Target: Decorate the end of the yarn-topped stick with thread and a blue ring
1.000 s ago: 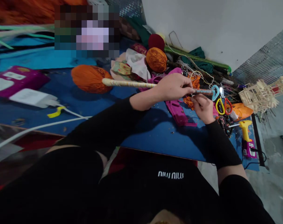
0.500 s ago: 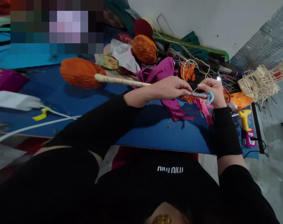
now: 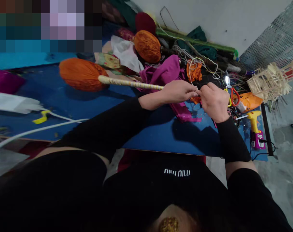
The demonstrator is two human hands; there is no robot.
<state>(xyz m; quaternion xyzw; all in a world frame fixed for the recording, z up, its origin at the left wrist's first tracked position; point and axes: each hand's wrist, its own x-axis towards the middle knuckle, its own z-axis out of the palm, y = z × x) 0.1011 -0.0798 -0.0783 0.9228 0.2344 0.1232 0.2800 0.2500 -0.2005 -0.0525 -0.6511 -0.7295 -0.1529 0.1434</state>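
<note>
My left hand (image 3: 177,91) is closed around a long stick (image 3: 134,84) wrapped in pale patterned strip. An orange cloth-covered bulb (image 3: 81,74) forms the stick's far left end. My right hand (image 3: 215,102) is closed at the stick's other end, its fingertips meeting those of my left hand. A tiny white bit shows between the fingertips; what the right fingers pinch is hidden behind them, as is the stick's tip. Magenta cloth (image 3: 165,72) lies behind and below my left hand. Scissors (image 3: 234,96) with red and yellow handles lie just right of my right hand.
A yellow glue gun (image 3: 254,120) rests at the blue table's (image 3: 146,132) right end beside a purple power strip (image 3: 258,140). Behind lie another orange bulb (image 3: 147,46), white cloth (image 3: 127,53) and tangled string (image 3: 185,54). A white cable (image 3: 40,130) crosses the left side.
My right hand has turned over and moved left against my left fingertips, covering the stick end and turquoise loop that showed before. The scissors are more exposed.
</note>
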